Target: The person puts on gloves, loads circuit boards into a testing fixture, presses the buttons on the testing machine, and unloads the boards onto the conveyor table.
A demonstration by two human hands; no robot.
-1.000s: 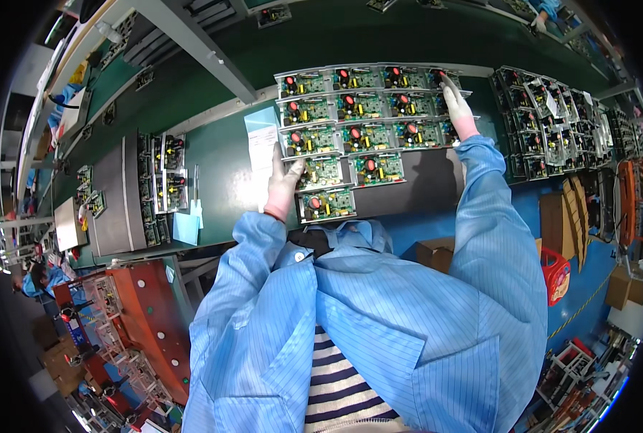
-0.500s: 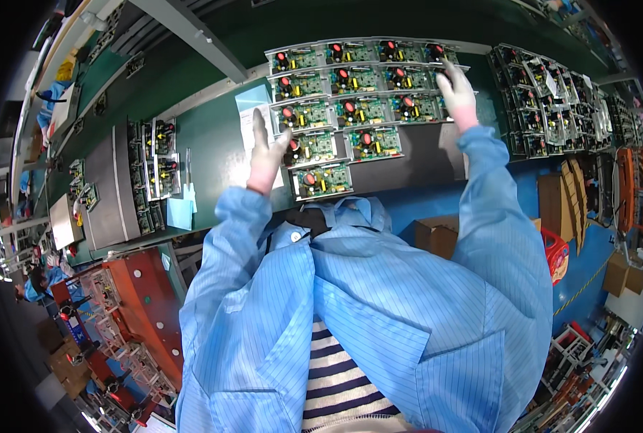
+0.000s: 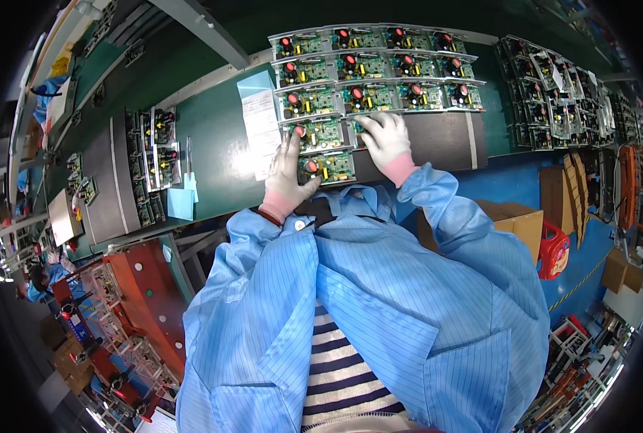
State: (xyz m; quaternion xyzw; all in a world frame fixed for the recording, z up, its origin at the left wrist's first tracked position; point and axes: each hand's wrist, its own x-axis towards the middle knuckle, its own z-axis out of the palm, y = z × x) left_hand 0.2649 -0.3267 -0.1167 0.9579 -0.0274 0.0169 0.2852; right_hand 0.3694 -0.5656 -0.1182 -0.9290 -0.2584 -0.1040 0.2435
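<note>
Green circuit boards with red-topped round parts lie in rows on metal carriers, on a dark mat (image 3: pixel 437 141). My left hand (image 3: pixel 287 177), in a white glove, is at the rows' left end. Its fingers stretch along the edge of one circuit board (image 3: pixel 320 135), and its thumb is apart, close to the nearest circuit board (image 3: pixel 332 167). My gloved right hand (image 3: pixel 388 144) bends its fingers over another circuit board (image 3: pixel 359 134) in the second-nearest row. Most of that board is hidden under the hand; only a green strip shows left of the fingers.
A printed sheet (image 3: pixel 262 123) lies left of the rows. Farther left are upright boards (image 3: pixel 163 151), a pen-like tool (image 3: pixel 188 155) and blue slips (image 3: pixel 181 203). Stacked boards (image 3: pixel 552 94) stand at right. A cardboard box (image 3: pixel 512 224) and red stool (image 3: pixel 553 252) are below the table edge.
My right hand has come from the rows' right end leftward and nearer, onto a board. My left hand has moved slightly right and nearer. The rows sit a little higher in view.
</note>
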